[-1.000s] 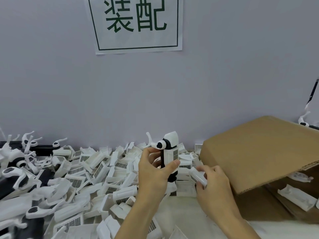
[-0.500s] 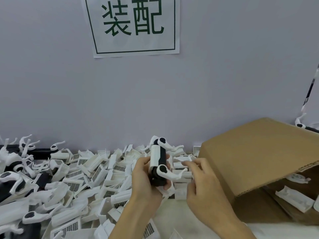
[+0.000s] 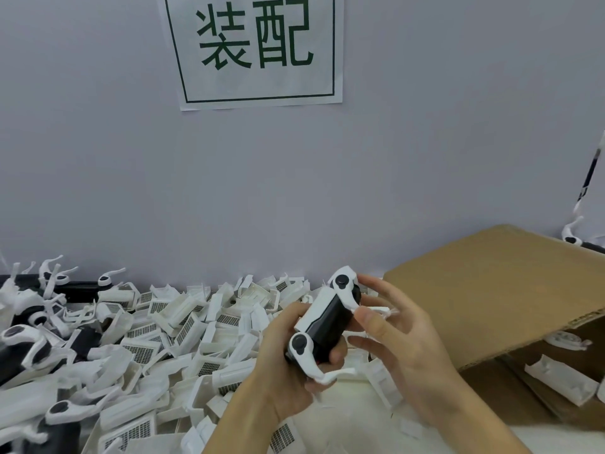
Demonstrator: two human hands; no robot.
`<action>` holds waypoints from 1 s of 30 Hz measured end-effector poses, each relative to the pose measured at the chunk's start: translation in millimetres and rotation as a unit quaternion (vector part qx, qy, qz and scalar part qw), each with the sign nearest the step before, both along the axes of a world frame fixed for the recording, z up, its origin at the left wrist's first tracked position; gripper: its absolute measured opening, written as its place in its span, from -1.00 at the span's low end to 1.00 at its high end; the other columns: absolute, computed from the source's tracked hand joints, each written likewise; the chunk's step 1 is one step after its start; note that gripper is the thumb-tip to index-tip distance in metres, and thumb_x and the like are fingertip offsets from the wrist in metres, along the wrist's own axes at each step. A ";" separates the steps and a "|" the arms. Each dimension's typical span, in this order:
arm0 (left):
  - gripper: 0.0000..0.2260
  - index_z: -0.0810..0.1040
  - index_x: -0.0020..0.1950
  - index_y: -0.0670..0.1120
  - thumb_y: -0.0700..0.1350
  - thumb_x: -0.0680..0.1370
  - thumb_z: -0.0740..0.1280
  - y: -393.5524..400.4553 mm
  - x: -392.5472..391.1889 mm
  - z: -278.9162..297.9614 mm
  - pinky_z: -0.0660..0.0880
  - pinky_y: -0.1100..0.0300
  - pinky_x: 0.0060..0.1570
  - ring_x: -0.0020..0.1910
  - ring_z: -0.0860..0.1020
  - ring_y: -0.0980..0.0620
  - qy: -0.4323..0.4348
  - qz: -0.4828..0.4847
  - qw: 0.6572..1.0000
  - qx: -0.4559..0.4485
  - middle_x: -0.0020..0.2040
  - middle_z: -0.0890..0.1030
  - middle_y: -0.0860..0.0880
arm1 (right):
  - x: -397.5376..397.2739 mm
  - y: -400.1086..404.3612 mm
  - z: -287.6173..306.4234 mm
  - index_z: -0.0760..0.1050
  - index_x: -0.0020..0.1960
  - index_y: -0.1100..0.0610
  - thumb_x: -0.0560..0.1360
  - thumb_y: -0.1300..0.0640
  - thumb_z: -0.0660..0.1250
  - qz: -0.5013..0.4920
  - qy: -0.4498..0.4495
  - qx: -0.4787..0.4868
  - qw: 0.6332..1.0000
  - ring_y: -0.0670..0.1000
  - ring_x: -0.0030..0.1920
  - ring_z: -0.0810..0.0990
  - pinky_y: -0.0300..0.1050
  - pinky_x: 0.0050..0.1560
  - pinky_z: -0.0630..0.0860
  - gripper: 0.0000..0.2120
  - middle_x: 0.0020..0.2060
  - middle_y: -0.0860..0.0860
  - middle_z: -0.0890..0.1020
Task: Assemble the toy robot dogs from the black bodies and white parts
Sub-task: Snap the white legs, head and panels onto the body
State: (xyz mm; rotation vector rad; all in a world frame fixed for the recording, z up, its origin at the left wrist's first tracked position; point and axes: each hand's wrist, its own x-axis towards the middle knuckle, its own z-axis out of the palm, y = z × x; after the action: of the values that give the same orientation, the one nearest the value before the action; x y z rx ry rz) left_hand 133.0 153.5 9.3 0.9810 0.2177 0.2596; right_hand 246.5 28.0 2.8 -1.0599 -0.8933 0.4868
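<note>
Head view. A person's left hand grips a partly built toy dog, a black plastic oblong body with white leg pieces on round black hubs, its fingers curled round the lower end and underside. The toy is held above the bench, in front of the person and between the two hands. Its long axis runs on a slant from lower left, near the left palm, up to the right toward the grey wall. One white leg sticks out at the lower end and one at the upper end.

The right hand stands just to the right of the body with fingers spread and nearly straight. Its fingertips touch or pinch the thin white leg at the upper end; which of the two cannot be told. This hand is the nearer to that upper end, so the fitting work there probably falls to it while the left steadies the body.

To the left lies a heap of loose white plastic shells with grilles, mixed with more black bodies. To the right, a brown cardboard box lies tipped, with white parts beneath its flap. A paper sign with green characters hangs on the wall.
</note>
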 end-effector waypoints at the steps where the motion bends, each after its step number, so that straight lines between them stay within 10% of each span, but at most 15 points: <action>1: -0.69 0.66 -0.22 -0.23 0.03 0.39 0.34 -0.4 1.5 0.7 0.30 0.23 -0.50 -0.47 0.47 -0.08 0.006 0.019 1.000 -0.005 -0.36 0.51 -0.19 | 1.2 0.0 0.0 0.64 0.20 -0.10 0.36 0.01 0.55 -0.013 0.006 0.008 1.000 0.10 0.06 0.71 -0.12 -0.06 0.64 -0.59 0.10 0.06 0.71; 6: -0.65 0.74 0.02 -0.20 0.08 0.52 0.39 -4.4 5.6 3.8 0.58 0.05 -0.17 -0.23 0.63 -0.16 -0.014 0.016 0.996 0.088 -0.11 0.65 -0.25 | 11.6 -3.7 -2.2 0.62 0.23 -0.10 0.36 0.00 0.54 -0.061 -0.024 0.006 0.998 0.22 0.09 0.70 0.26 0.14 0.62 -0.56 0.13 0.08 0.70; 21: -0.67 0.70 0.09 -0.23 0.00 0.48 0.42 -2.9 4.2 0.3 0.60 0.11 -0.04 -0.12 0.66 -0.11 -0.040 0.070 0.980 0.180 0.01 0.69 -0.27 | 20.5 -9.8 -3.2 0.55 0.37 0.02 0.42 0.19 0.44 0.011 -0.017 0.014 1.000 0.21 0.23 0.65 0.11 0.16 0.61 -0.48 0.26 0.11 0.64; 30: -0.75 0.70 0.09 0.07 0.06 0.43 0.48 -10.0 1.7 5.9 0.62 -0.14 0.08 0.03 0.71 -0.16 -0.028 0.083 0.934 0.346 0.03 0.74 -0.09 | 27.6 -25.7 12.7 0.60 0.32 0.02 0.42 -0.16 0.51 0.041 -0.039 -0.055 0.997 0.20 0.22 0.64 0.06 0.16 0.59 -0.48 0.23 0.14 0.65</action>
State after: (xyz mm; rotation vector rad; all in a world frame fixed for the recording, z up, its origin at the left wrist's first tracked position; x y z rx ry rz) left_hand 134.7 143.6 15.2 1.6552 0.1563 0.5407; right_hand 274.1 2.3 15.5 -1.1525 -0.9911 0.5729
